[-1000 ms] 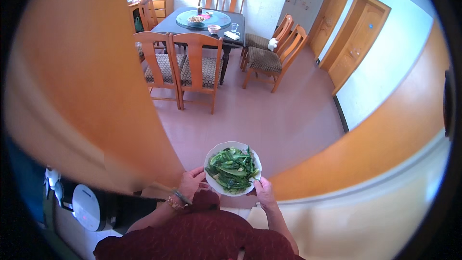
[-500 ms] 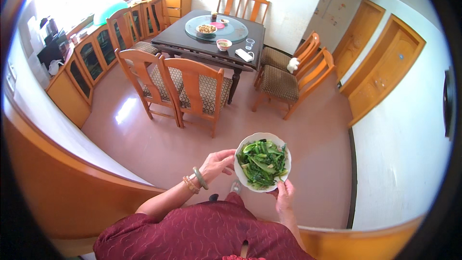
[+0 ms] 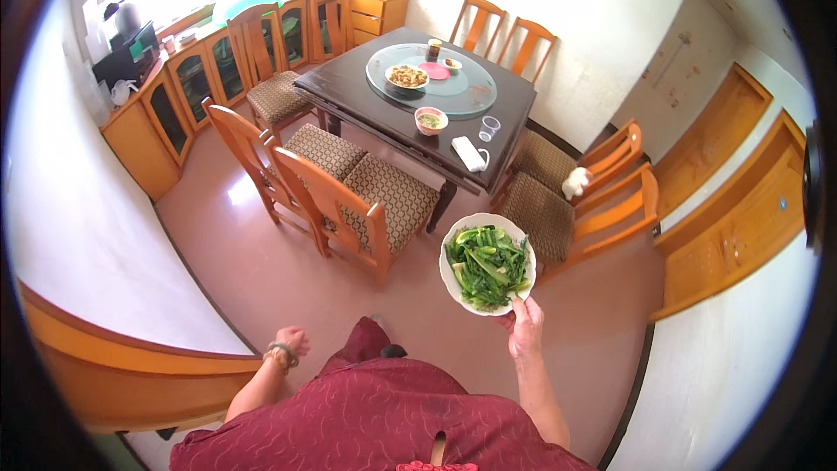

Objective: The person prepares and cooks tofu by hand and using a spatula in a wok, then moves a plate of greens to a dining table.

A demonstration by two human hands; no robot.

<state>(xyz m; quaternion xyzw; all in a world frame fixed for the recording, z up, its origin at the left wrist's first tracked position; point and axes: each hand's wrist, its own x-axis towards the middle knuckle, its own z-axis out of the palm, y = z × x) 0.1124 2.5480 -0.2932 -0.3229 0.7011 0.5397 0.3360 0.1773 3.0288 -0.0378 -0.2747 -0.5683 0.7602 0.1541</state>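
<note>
A white plate with a scalloped rim point(image 3: 447, 284), heaped with cooked leafy greens point(image 3: 488, 263), is held out in front of me by its near right edge. My right hand point(image 3: 525, 328) is closed on that edge, thumb at the rim and fingers beneath. Away from the plate, my left hand point(image 3: 295, 342) hangs low at my left side. It touches nothing that I can see, and its fingers are too small and foreshortened to read. Bracelets point(image 3: 282, 354) circle the left wrist.
Ahead stands a dark dining table point(image 3: 349, 105) with a glass turntable point(image 3: 475, 103). On it are a plate of food point(image 3: 407, 77), a bowl of soup point(image 3: 430, 120), a plastic cup point(image 3: 489, 129) and a white device point(image 3: 471, 154). Wooden chairs point(image 3: 336, 196) surround it; cabinets point(image 3: 193, 78) line the left wall.
My left hand has left the plate's side and dropped down to the left. The plate stays in my right hand, slightly higher in view. The table and chairs appear nearer.
</note>
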